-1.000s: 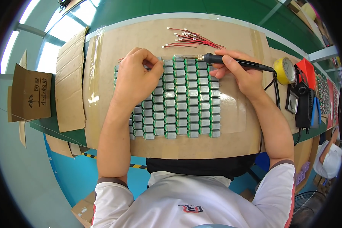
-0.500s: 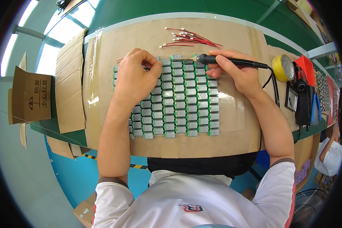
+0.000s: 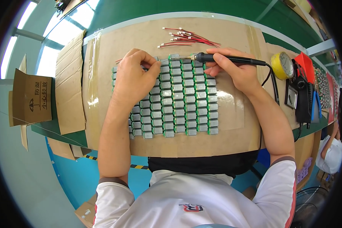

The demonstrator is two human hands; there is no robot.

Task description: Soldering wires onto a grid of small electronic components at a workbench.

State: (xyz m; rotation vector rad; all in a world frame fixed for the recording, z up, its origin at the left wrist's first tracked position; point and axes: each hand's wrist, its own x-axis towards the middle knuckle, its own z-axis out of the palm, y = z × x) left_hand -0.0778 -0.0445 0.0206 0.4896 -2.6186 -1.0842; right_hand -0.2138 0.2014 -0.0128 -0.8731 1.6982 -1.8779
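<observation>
Rows of small grey blocks with green circuit-board edges lie side by side on the brown cardboard sheet. In my right hand is a black soldering iron, held like a pen, its tip pointing left at the far end of the rows. My left hand hovers over the far left part of the rows, thumb and forefinger pinched together. What those fingers hold is too small to make out. Beyond the rows lies a loose bunch of red and black wires with white connectors.
At the right stand a yellow tape roll, a red bin and a black soldering station, its cord leading to the iron. Several small metallic parts lie beyond. An open cardboard box sits left. Another person is at far right.
The soldering iron and my right hand have shifted very slightly left. My left hand keeps its pinch in nearly the same place.
</observation>
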